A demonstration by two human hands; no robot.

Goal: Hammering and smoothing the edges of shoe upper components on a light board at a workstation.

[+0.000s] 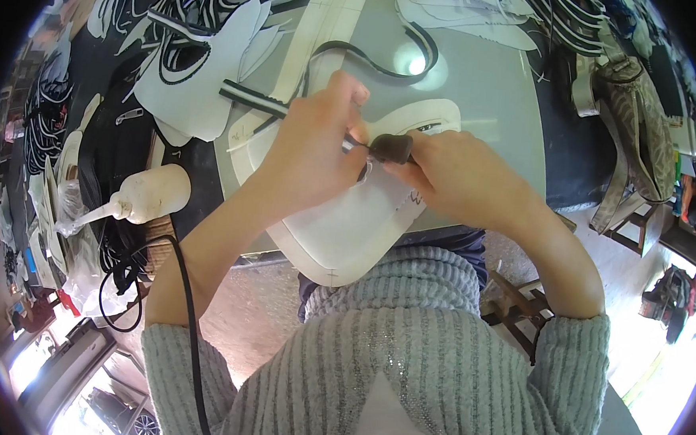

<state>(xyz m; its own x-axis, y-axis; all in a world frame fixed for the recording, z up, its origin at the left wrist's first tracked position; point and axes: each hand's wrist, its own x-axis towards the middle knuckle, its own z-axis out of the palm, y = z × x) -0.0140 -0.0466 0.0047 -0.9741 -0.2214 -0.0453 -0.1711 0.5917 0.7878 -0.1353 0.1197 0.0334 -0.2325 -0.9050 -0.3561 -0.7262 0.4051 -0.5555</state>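
My left hand [317, 144] is closed, its fingers pinching a black-and-white trim strip [252, 97] over a white panel. One end of the strip sticks out to the left, and a loop of it curls away to the far side. Close by on the right, my right hand [462, 173] grips a small tool with a dark rounded handle [392, 148]; its working end is hidden by my left fingers. Beneath both hands lies the white panel [331, 240], with rounded corners and a cream border. Its near corner reaches past the table edge, toward my lap.
A white squeeze bottle [154, 194] with a long nozzle lies at the left. White cut pieces [184, 88] and striped strips are piled at far left and far right. A long cream band [324, 17] crosses the grey-green table board [492, 83]. A patterned bag [633, 115] is at the right.
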